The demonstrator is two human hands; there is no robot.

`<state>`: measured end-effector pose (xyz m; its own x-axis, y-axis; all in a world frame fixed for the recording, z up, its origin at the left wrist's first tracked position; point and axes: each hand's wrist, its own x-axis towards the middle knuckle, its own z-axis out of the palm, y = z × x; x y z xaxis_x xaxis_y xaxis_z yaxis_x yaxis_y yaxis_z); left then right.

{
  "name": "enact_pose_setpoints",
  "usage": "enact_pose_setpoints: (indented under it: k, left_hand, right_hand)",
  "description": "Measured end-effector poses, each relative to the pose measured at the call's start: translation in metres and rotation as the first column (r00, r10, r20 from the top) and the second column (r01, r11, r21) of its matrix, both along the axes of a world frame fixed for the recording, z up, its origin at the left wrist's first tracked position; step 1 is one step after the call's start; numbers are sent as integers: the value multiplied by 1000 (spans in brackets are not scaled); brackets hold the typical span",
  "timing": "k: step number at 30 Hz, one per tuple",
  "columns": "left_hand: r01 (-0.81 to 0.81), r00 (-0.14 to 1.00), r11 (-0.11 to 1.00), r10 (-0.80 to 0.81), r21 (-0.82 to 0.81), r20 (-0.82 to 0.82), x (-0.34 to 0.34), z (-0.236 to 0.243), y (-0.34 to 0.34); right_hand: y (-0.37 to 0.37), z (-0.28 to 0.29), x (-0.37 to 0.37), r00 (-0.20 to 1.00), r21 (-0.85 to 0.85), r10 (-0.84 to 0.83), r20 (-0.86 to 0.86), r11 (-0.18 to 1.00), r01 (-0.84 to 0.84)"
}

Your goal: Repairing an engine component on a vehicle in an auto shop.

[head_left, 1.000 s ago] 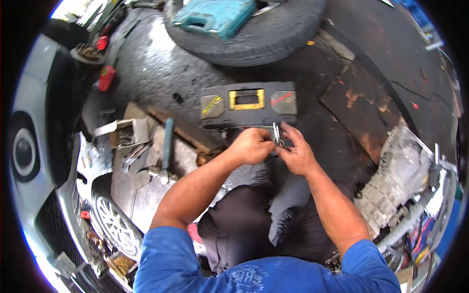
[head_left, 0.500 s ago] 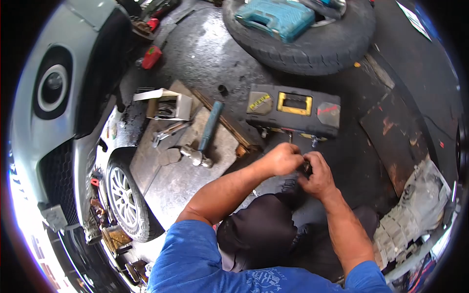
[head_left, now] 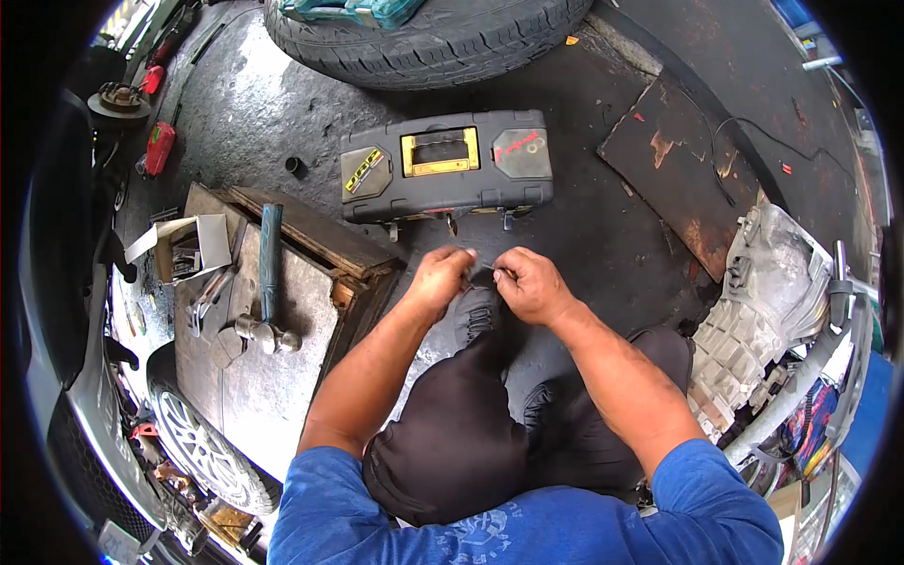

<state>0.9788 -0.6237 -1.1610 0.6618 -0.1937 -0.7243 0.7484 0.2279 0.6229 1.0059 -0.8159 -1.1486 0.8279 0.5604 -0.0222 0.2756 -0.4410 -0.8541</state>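
My left hand (head_left: 443,282) and my right hand (head_left: 529,285) are held close together over my shoe, just in front of a dark grey toolbox (head_left: 508,188) with a yellow handle. Both have their fingers pinched. A small, thin item shows between them at the fingertips, too small and hidden to name. On the toolbox's near side hangs a small brass-coloured piece (head_left: 452,225), with metal latches to either side of it, above my hands.
At left, a worn wooden platform (head_left: 207,377) carries a hammer (head_left: 270,273), pliers and an open carton (head_left: 202,245). A tyre (head_left: 433,56) with a teal case lies beyond the toolbox. A grey metal casing (head_left: 753,301) is at right; a car (head_left: 85,443) stands at far left.
My hands have moved slightly apart. The shiny metal piece seen between them a second ago is now mostly out of sight. The view has swung about, shifting the surroundings in the picture.
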Motion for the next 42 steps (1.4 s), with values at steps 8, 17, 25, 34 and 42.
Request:
enact_pose_setpoints:
  k: [8,17,25,34,42]
  left_hand:
    - [-441,892,838,370,322,261,14,-86,20]
    - [-480,869,873,460,-84,-181,24,-67,15]
    - [-474,871,875,450,-98,-195,25,-67,14]
    - [-472,870,878,450,-76,-202,26,-68,14]
    - [-479,863,875,483,63,-150,30,-69,8]
  right_hand:
    - [18,-24,11,933,-214,-183,-309,970,119]
    - [50,-37,30,975,-262,-143,-168,960,96]
    - [68,-38,24,952,-291,-244,-184,939,184]
    - [66,-38,26,947,-333,-278,-164,919,213]
    - [84,-41,33,939,-404,-325,-109,878,257]
